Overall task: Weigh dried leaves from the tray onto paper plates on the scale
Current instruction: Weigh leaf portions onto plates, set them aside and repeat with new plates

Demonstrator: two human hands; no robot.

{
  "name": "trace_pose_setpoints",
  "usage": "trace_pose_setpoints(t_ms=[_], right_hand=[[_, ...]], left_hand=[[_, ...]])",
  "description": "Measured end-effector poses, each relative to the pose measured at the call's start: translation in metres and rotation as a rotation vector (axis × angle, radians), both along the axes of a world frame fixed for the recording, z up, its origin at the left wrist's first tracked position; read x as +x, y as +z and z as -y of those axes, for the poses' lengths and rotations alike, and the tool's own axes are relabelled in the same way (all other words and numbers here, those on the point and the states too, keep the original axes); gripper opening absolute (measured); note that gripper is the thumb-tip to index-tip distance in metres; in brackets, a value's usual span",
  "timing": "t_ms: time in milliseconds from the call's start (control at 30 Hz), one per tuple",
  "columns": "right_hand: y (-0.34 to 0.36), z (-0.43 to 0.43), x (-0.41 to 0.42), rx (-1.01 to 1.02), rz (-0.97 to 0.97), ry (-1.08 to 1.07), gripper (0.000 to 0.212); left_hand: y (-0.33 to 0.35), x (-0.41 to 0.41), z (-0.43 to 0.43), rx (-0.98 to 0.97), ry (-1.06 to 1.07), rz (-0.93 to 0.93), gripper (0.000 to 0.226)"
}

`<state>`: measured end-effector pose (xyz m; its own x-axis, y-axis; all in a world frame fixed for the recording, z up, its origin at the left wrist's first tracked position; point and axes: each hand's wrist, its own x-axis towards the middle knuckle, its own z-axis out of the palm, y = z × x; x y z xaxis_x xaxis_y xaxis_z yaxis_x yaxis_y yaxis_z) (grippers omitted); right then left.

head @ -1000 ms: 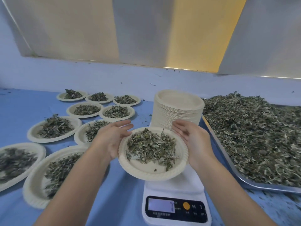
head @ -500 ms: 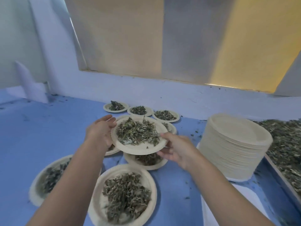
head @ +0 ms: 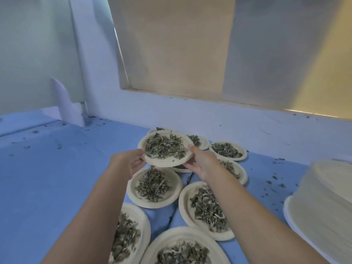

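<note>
A plate [head: 165, 159] of leaves [head: 164, 146] is held above the filled plates [head: 154, 187] on the table [head: 47, 178], gripped at its rims by the left hand [head: 129, 162] and right hand [head: 202, 164].

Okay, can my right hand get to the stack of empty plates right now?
Probably, once freed: the right hand and left hand both grip the held plate by its rim. The stack of empty plates stands to the right, with only low filled plates and blue table between.
</note>
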<state>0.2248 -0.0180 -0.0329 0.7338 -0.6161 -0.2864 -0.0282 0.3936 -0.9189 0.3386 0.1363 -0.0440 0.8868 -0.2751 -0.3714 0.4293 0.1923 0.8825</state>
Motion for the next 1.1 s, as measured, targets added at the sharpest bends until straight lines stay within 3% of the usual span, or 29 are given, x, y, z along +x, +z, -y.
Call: trace_pose_setpoints(t_ms=[100, 233, 400, 533, 633, 733, 800, 900, 1033, 1100], right_hand=[[-0.002, 0.009, 0.018, 0.112, 0.038, -0.001, 0.035], [-0.008, 0.021, 0.028, 0.279, 0.091, 0.021, 0.025], [-0.012, 0.035, 0.031, 0.308, 0.123, 0.048, 0.022], [-0.017, 0.039, 0.031, 0.299, 0.124, 0.073, 0.020], [-0.021, 0.038, 0.033, 0.283, 0.124, 0.096, 0.019], [-0.024, 0.035, 0.035, 0.277, 0.132, 0.107, 0.017], [-0.026, 0.033, 0.034, 0.276, 0.129, 0.109, 0.017], [-0.028, 0.030, 0.032, 0.276, 0.125, 0.114, 0.019], [-0.029, 0.031, 0.028, 0.270, 0.127, 0.125, 0.019], [-0.029, 0.032, 0.026, 0.269, 0.135, 0.127, 0.019]], left_hand=[[-0.007, 0.032, 0.007, -0.063, 0.079, -0.048, 0.012], [-0.025, 0.072, 0.023, -0.142, 0.224, -0.117, 0.005], [-0.062, 0.116, 0.034, -0.198, 0.330, -0.141, 0.009], [-0.088, 0.126, 0.041, -0.125, 0.271, -0.133, 0.025], [-0.091, 0.127, 0.044, -0.036, 0.284, -0.131, 0.009], [-0.086, 0.126, 0.047, 0.080, 0.243, -0.149, 0.004], [-0.084, 0.124, 0.048, 0.125, 0.227, -0.154, 0.016], [-0.080, 0.121, 0.048, 0.161, 0.246, -0.164, 0.005], [-0.074, 0.114, 0.046, 0.191, 0.290, -0.168, 0.009], [-0.071, 0.112, 0.048, 0.219, 0.320, -0.146, 0.023]])
